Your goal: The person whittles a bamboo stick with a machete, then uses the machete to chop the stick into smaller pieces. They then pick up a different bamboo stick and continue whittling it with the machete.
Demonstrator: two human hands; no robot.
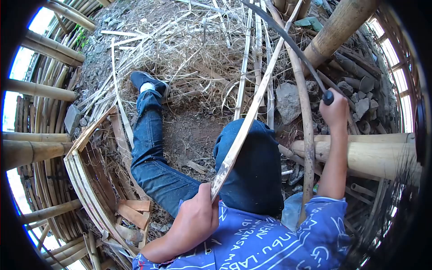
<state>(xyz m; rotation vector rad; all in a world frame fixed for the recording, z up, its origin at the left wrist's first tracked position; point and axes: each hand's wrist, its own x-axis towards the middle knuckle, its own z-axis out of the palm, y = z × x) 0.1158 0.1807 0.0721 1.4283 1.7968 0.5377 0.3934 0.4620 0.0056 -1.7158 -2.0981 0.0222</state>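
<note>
My left hand (196,215) is closed round the near end of a long, pale bamboo strip (251,111). The strip runs up and away across my bent knee (248,162) toward the top of the view. Out to the right, my right hand (334,110) grips the dark round-ended handle of a long curved machete (294,47). Its blade reaches up and to the left, crossing over the far part of the strip in this view. My fingers hide most of the handle.
Bamboo shavings (198,76) cover the ground ahead. A grey rock (288,102) lies beside a thin upright pole (307,135). Thick bamboo poles (373,155) jut in from the right. Bent split strips (90,189) and wood offcuts (133,211) lie at left.
</note>
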